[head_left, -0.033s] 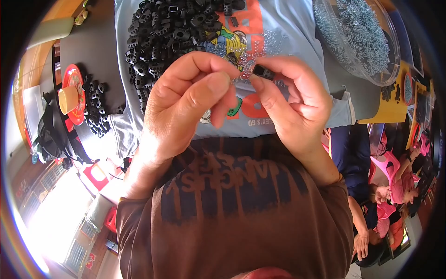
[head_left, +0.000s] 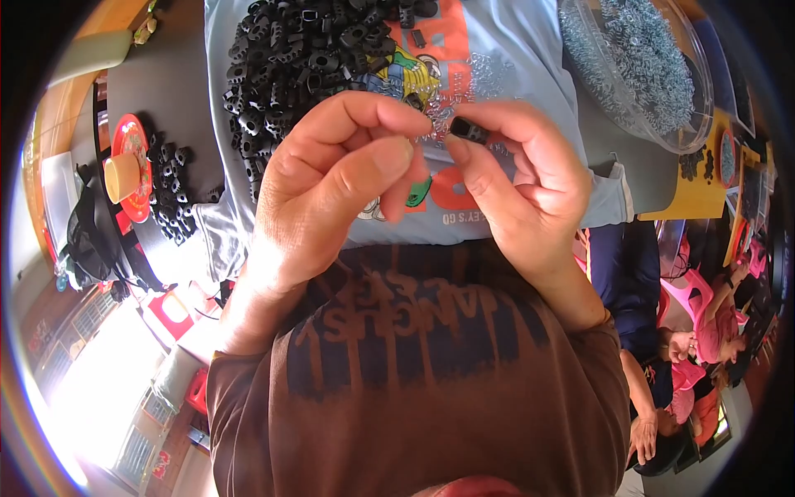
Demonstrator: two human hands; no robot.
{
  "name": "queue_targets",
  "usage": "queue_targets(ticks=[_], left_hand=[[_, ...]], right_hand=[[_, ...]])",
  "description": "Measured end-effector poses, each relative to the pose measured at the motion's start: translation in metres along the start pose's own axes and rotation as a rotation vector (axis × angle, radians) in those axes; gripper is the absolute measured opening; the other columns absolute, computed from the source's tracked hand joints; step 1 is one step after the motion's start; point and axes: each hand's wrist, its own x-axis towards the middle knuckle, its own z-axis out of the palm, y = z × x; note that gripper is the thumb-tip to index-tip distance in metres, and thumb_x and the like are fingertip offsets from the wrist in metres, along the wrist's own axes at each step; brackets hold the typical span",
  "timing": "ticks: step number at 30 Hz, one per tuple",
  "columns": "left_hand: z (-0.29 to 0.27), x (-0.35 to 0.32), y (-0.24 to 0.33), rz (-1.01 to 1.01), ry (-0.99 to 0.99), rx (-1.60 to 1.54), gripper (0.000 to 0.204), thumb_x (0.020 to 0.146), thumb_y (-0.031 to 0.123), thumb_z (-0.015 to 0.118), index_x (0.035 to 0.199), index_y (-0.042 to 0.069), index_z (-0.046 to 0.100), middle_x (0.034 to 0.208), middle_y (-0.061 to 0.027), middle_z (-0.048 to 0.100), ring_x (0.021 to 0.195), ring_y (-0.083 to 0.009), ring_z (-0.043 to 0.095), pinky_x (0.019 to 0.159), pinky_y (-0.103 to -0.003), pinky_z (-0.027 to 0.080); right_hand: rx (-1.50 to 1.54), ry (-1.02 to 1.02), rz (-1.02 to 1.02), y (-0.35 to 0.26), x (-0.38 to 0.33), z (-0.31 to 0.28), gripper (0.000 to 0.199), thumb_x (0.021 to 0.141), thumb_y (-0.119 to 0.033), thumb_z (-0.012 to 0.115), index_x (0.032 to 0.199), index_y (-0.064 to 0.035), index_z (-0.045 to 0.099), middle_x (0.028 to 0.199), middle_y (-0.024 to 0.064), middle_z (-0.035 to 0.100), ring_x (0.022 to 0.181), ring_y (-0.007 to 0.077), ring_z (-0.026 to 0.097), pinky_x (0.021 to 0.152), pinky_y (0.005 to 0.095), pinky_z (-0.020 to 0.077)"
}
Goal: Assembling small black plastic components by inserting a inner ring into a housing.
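Observation:
My right hand (head_left: 522, 170) pinches a small black hollow plastic piece (head_left: 469, 128) between thumb and forefinger, with its other fingers curled in. Just left of it, my left hand (head_left: 331, 170) holds its thumb and forefinger close together; anything between those tips is too small to make out. The two hands are a short gap apart. Beneath them, a light blue printed shirt (head_left: 522, 58) is spread over the table. Beyond my left hand lies a heap of similar black plastic pieces (head_left: 290, 50). Small shiny metal springs (head_left: 489, 74) are scattered on the cloth beyond the fingertips.
A clear round container (head_left: 704, 116) full of springs stands at the far right. On the left are a red plate (head_left: 132, 203), a yellow cup (head_left: 122, 178) and more black pieces (head_left: 171, 195). Another person's hand (head_left: 643, 437) and pink chairs (head_left: 691, 294) appear at lower right.
My left fingertips have shifted very slightly, and the black piece in my right hand sits at a slightly different angle. Everything else looks the same.

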Motion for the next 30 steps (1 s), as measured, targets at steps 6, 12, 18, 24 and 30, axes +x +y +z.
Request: queue_targets(ticks=[6,12,18,24,30], left_hand=[[0.008,-0.008,0.005,-0.012,0.106,0.146,0.022,0.098,0.007,0.053,0.118,-0.001,0.058,0.089,-0.0058,0.065,0.069,-0.0061,0.053,0.065,-0.020,0.045],[0.009,-0.008,0.006,0.052,0.093,0.176,0.020,0.099,0.010,0.054,0.115,-0.001,0.061,0.086,-0.0037,0.065,0.068,-0.0044,0.050,0.063,-0.018,0.043],[0.010,-0.008,0.006,0.059,0.139,0.246,0.019,0.099,0.011,0.055,0.113,0.000,0.063,0.082,-0.0010,0.063,0.066,-0.0037,0.048,0.061,-0.018,0.042],[0.010,-0.009,0.011,0.029,0.145,0.235,0.019,0.099,0.011,0.056,0.112,0.000,0.063,0.082,-0.0009,0.063,0.067,-0.0036,0.049,0.062,-0.018,0.043],[0.011,-0.012,0.011,0.119,0.146,0.542,0.016,0.094,0.001,0.059,0.109,-0.002,0.064,0.084,-0.0045,0.064,0.074,-0.0088,0.059,0.065,-0.024,0.049]], right_hand=[[-0.317,-0.165,-0.273,-0.001,0.007,-0.009,0.026,0.082,0.007,0.068,0.108,0.0045,0.065,0.103,0.0117,0.064,0.091,0.0177,0.059,0.073,0.0268,0.0481],[-0.190,-0.186,-0.183,-0.007,0.005,-0.006,0.028,0.077,0.008,0.071,0.104,0.0026,0.067,0.094,0.0116,0.065,0.080,0.0187,0.063,0.062,0.0263,0.0542],[-0.244,-0.281,-0.209,-0.010,0.006,-0.008,0.027,0.080,0.008,0.069,0.107,0.0058,0.065,0.099,0.0128,0.064,0.078,0.0152,0.059,0.067,0.0260,0.0467],[-0.258,-0.317,-0.155,-0.012,0.004,-0.009,0.027,0.079,0.005,0.071,0.106,0.0064,0.065,0.097,0.0120,0.064,0.077,0.0148,0.058,0.068,0.0259,0.0449],[0.029,-0.244,-0.015,-0.010,0.002,-0.003,0.023,0.081,0.002,0.073,0.103,0.0012,0.068,0.083,0.0086,0.064,0.068,0.0137,0.060,0.059,0.0273,0.0473]])
